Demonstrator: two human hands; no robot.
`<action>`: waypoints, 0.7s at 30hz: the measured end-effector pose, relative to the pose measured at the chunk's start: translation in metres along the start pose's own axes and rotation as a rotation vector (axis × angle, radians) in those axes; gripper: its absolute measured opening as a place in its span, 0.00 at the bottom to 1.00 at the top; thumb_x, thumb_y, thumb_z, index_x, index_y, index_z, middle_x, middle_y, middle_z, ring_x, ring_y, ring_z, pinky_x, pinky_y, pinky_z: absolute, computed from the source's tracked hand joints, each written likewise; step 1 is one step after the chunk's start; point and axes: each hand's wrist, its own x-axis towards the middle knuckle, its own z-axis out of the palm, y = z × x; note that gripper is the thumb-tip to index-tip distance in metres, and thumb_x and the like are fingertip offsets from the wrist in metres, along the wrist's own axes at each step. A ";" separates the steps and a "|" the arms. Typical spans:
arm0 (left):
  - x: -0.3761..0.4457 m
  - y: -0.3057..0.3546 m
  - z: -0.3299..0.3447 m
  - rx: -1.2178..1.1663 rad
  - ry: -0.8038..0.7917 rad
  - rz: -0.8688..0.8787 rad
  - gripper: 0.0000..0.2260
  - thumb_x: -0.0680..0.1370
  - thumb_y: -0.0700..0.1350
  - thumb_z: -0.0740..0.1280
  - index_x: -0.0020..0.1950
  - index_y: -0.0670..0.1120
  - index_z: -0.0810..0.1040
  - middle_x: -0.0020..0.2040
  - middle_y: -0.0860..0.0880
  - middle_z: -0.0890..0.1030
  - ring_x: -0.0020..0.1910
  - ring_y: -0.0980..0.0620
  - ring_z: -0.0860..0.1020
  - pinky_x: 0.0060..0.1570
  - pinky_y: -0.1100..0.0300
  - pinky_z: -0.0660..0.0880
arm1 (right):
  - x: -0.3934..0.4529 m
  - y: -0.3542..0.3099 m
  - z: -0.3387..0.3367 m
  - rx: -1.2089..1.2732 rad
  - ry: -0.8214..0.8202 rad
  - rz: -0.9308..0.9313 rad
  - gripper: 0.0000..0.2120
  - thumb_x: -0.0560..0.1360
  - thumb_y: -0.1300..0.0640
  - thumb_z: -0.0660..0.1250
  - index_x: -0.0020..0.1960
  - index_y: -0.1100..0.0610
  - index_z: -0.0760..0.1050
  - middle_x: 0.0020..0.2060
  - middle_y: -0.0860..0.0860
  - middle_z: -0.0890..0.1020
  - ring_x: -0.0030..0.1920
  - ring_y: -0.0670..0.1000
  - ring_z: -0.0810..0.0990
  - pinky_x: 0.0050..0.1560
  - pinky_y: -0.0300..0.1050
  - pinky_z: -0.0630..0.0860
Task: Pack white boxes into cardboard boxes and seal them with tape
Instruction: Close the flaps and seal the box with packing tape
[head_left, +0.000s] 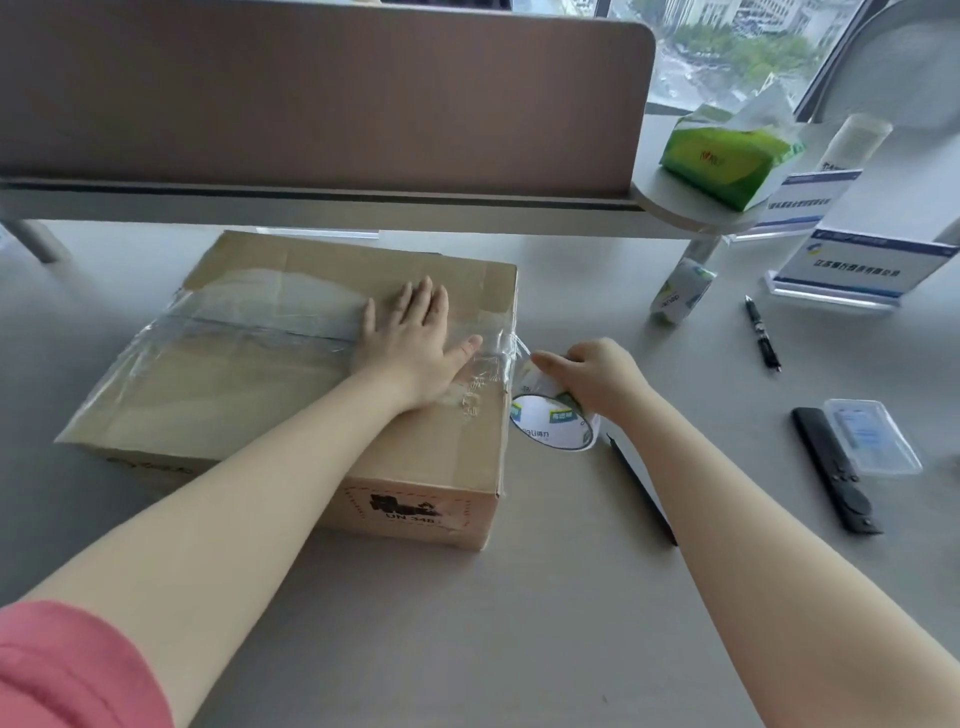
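My left hand presses flat on the taped cardboard box. My right hand grips the tape roll just beside its right edge.

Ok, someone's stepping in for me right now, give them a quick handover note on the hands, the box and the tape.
Left hand: flat, pressing the clear tape strip onto the top of the cardboard box.
Right hand: grips the tape roll just past the box's right edge; tape is uncut.
Done: flaps closed, strip laid along the top seam.
Left: cut the tape, smooth the end down the side. No white boxes in view.
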 end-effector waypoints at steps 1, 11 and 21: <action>0.001 -0.004 0.000 0.013 -0.004 0.016 0.31 0.80 0.61 0.45 0.77 0.46 0.41 0.78 0.49 0.40 0.77 0.52 0.41 0.74 0.46 0.40 | -0.001 0.000 0.001 0.040 -0.012 -0.013 0.25 0.75 0.47 0.63 0.27 0.57 0.59 0.25 0.52 0.62 0.28 0.49 0.61 0.30 0.44 0.57; -0.004 -0.032 -0.002 0.104 -0.051 0.144 0.31 0.80 0.60 0.44 0.77 0.46 0.38 0.78 0.51 0.38 0.77 0.53 0.39 0.75 0.48 0.37 | -0.013 -0.009 0.005 0.054 -0.207 -0.035 0.23 0.75 0.49 0.65 0.27 0.57 0.61 0.25 0.51 0.63 0.27 0.49 0.61 0.29 0.42 0.58; -0.057 0.019 -0.009 -0.308 0.376 0.097 0.17 0.79 0.44 0.60 0.66 0.40 0.71 0.66 0.43 0.72 0.65 0.45 0.67 0.62 0.57 0.64 | -0.030 0.007 -0.003 0.221 -0.211 0.028 0.20 0.75 0.48 0.64 0.29 0.56 0.66 0.28 0.50 0.66 0.32 0.49 0.65 0.32 0.42 0.59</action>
